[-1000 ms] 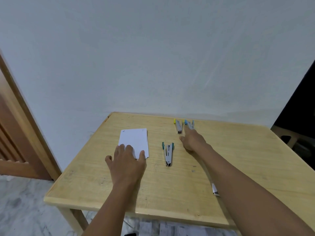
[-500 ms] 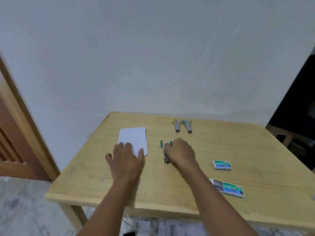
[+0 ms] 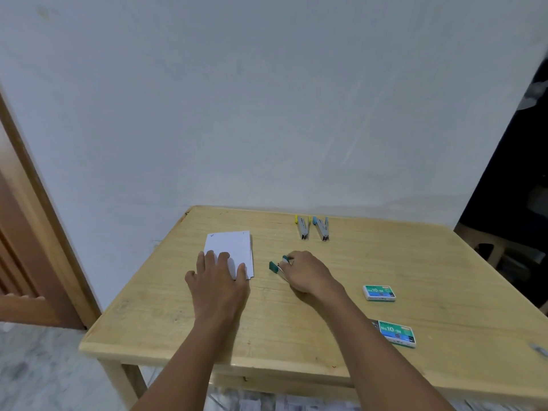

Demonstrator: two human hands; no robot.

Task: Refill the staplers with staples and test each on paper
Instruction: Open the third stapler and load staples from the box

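Note:
A green stapler [image 3: 275,266] lies in the middle of the wooden table [image 3: 296,330], and my right hand [image 3: 308,274] is closed around it, hiding most of it. My left hand [image 3: 219,280] lies flat, fingers spread, on the near edge of a small stack of white paper [image 3: 229,247]. A yellow stapler [image 3: 302,227] and a blue stapler [image 3: 321,228] lie side by side at the far edge of the table. Two green staple boxes sit to the right: one closed [image 3: 379,292], one slid partly open [image 3: 396,333] near the front.
A white wall stands behind the table. A wooden door frame [image 3: 35,203] is at the left. A dark opening with a plastic stool [image 3: 504,253] is at the right. A small metal piece [image 3: 538,349] lies at the table's right edge.
My right hand drew back from the two far staplers to the green stapler, closed on it and turned it. My left hand stayed on the paper.

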